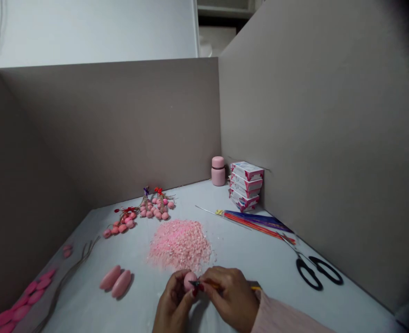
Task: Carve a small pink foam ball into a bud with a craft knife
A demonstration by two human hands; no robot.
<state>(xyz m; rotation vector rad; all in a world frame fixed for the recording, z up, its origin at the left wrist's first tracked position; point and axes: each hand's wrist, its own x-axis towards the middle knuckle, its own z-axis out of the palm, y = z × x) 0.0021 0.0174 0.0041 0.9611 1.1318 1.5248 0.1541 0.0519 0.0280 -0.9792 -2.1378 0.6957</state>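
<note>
At the front of the table, my left hand (172, 303) is closed around a small pink ball (189, 280), fingers and thumb on its sides. My right hand (230, 292) pinches a thin yellow-handled tool (256, 286) with a dark pointed tip (193, 282). That tip meets the ball's face; whether it cuts in cannot be made out. Most of the handle is hidden by the right fingers. Just beyond both hands lies a heap of small pink pieces (181, 243). Two long pink oval pieces (121, 283) rest to the left of my left hand.
Scissors (308, 270) lie at right, beside red sticks (256, 224) and blue sticks (260, 218). A stack of boxes (246, 185) and a pink jar (218, 171) stand behind. Bundled pink balls (156, 208), dry stems (65, 277) and bright pink ovals (22, 303) are at left. Grey panels (121, 129) enclose the table.
</note>
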